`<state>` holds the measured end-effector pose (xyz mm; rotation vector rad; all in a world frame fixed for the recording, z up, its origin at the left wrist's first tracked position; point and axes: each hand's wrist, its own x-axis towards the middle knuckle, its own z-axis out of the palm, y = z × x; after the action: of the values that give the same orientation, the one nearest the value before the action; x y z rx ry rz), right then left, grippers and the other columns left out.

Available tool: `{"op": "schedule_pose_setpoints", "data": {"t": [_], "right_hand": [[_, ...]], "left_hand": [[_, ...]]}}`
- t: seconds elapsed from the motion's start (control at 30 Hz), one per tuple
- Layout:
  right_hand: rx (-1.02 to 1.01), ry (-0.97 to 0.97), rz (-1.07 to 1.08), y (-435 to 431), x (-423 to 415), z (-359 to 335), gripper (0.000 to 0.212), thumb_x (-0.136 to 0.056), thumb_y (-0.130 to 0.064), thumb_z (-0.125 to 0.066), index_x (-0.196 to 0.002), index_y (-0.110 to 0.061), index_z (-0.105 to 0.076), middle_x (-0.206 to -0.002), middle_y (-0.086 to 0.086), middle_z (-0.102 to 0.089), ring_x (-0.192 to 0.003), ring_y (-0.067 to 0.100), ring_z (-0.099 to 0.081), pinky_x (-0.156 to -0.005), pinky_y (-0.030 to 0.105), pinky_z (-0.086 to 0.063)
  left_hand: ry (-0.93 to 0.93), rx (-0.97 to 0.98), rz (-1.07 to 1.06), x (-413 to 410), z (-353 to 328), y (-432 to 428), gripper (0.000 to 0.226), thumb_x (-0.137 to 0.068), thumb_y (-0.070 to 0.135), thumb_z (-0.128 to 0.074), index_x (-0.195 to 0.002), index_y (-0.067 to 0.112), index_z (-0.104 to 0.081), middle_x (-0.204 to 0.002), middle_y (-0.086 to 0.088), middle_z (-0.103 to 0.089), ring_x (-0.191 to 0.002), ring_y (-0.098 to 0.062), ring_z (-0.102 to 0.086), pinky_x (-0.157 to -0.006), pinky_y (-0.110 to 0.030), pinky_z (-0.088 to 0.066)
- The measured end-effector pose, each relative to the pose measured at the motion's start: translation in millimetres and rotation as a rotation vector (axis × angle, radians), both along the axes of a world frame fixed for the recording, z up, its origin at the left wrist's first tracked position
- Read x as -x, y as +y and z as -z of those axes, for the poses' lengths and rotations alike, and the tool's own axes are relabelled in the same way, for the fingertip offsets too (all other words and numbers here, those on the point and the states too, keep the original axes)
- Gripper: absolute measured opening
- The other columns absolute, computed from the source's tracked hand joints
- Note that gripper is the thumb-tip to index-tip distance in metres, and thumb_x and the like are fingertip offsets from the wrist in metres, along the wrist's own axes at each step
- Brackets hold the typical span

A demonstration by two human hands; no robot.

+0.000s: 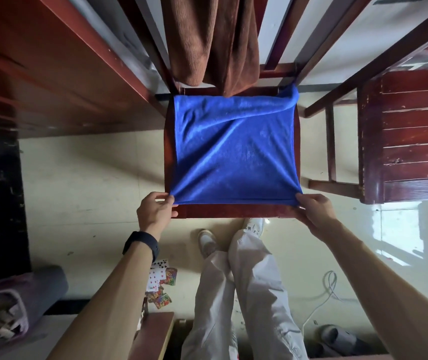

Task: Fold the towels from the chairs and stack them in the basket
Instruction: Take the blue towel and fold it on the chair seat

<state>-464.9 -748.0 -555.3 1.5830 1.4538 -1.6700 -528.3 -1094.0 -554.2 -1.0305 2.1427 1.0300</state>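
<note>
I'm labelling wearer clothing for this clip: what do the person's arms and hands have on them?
Both forearms are bare, with no sleeves in view. The left hand and right hand wear no gloves. A wide black band, like a watch or fitness tracker, wraps the left wrist; the right wrist carries nothing.

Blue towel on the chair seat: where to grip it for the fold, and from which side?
Pinch the blue towel at its two near corners, coming from the front of the chair seat. Its near hem lies straight along that front edge, while the far edge is rumpled below the brown towel. The left hand and right hand pinch those corners now.
</note>
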Motion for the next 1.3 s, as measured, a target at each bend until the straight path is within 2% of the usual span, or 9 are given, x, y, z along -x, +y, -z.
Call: {"op": "schedule_pose_setpoints", "data": {"t": [0.1, 0.2, 0.33, 0.6, 0.73, 0.83, 0.97, 1.07, 1.3], "right_hand": [[-0.036, -0.013, -0.017, 8, -2, -1, 0.01, -0.099, -0.001, -0.055, -0.1, 0.009, -0.054, -0.097, 0.023, -0.059, -0.059, 0.023, -0.071, -0.053, 0.024, -0.058], [-0.02, -0.022, 0.017, 17, -4, -2, 0.018, -0.097, 0.006, -0.051, -0.079, 0.001, -0.05, -0.092, 0.019, -0.052, -0.064, 0.022, -0.065, -0.054, 0.021, -0.058], [0.054, -0.068, 0.022, 23, -12, 2, 0.016, -0.096, 0.007, -0.051, -0.081, 0.005, -0.055, -0.087, 0.017, -0.054, -0.073, 0.02, -0.06, -0.059, 0.02, -0.058], [-0.137, -0.1, 0.001, 18, -28, 17, 0.019, -0.085, 0.016, -0.054, -0.085, -0.004, -0.057, -0.083, 0.014, -0.055, -0.07, 0.021, -0.057, -0.061, 0.019, -0.059], [-0.295, -0.106, -0.234, 12, -30, 17, 0.034, -0.081, 0.008, -0.051, -0.09, -0.024, -0.058, -0.084, 0.013, -0.065, -0.066, 0.025, -0.059, -0.067, 0.036, -0.053], [-0.361, -0.06, -0.454, 6, -31, 17, 0.041, -0.082, 0.001, -0.05, -0.096, -0.034, -0.066, -0.094, 0.005, -0.069, -0.067, 0.022, -0.058, -0.061, 0.028, -0.044], [-0.425, -0.052, -0.597, 0, -33, 21, 0.042, -0.086, -0.002, -0.055, -0.116, -0.029, -0.069, -0.095, 0.007, -0.071, -0.07, 0.023, -0.061, -0.074, 0.031, -0.053], [-0.5, -0.04, -0.672, -2, -42, 32, 0.042, -0.086, -0.001, -0.058, -0.121, -0.02, -0.07, -0.1, 0.011, -0.072, -0.086, 0.029, -0.064, -0.088, 0.032, -0.052], [-0.673, 0.021, -0.647, -12, -56, 46, 0.02, -0.09, -0.006, -0.063, -0.104, -0.008, -0.076, -0.107, 0.012, -0.069, -0.087, 0.03, -0.068, -0.082, 0.017, -0.039]], "left_hand": [[-0.03, 0.054, 0.144, 5, -6, -3, 0.008, -0.093, 0.023, -0.064, -0.094, 0.016, -0.068, -0.075, 0.004, -0.074, -0.047, -0.008, -0.067, -0.058, -0.021, -0.055], [-0.056, 0.061, 0.181, 9, -8, -6, 0.008, -0.095, 0.024, -0.061, -0.092, 0.018, -0.065, -0.08, 0.002, -0.076, -0.049, -0.015, -0.07, -0.066, -0.03, -0.06], [-0.084, 0.013, 0.065, 13, -3, -6, 0.003, -0.095, 0.019, -0.061, -0.093, 0.017, -0.063, -0.08, -0.002, -0.075, -0.047, -0.016, -0.068, -0.042, -0.019, -0.05], [-0.182, -0.221, -0.145, 0, -3, -9, 0.015, -0.086, 0.006, -0.072, -0.092, 0.016, -0.062, -0.085, -0.01, -0.07, -0.065, -0.024, -0.065, -0.065, -0.031, -0.052], [-0.132, -0.194, 0.145, -8, -3, -10, 0.024, -0.091, 0.002, -0.061, -0.079, 0.022, -0.065, -0.089, -0.005, -0.068, -0.062, -0.021, -0.063, -0.059, -0.023, -0.047], [-0.123, -0.099, 0.448, -13, 0, -5, 0.03, -0.092, 0.006, -0.053, -0.091, 0.027, -0.074, -0.091, 0.002, -0.066, -0.069, -0.017, -0.061, -0.057, -0.014, -0.042], [-0.04, 0.09, 0.707, -15, 9, -3, 0.021, -0.085, 0.018, -0.068, -0.101, 0.031, -0.073, -0.1, 0.004, -0.064, -0.096, -0.02, -0.063, -0.079, -0.026, -0.047], [-0.03, 0.276, 0.828, -14, 16, -3, 0.018, -0.089, 0.032, -0.067, -0.106, 0.034, -0.07, -0.114, 0.004, -0.068, -0.103, -0.024, -0.064, -0.077, -0.032, -0.05], [0.031, 0.309, 0.837, -26, 32, -8, 0.008, -0.087, 0.036, -0.071, -0.093, 0.031, -0.07, -0.109, 0.004, -0.063, -0.096, -0.023, -0.063, -0.066, -0.029, -0.041]]}}
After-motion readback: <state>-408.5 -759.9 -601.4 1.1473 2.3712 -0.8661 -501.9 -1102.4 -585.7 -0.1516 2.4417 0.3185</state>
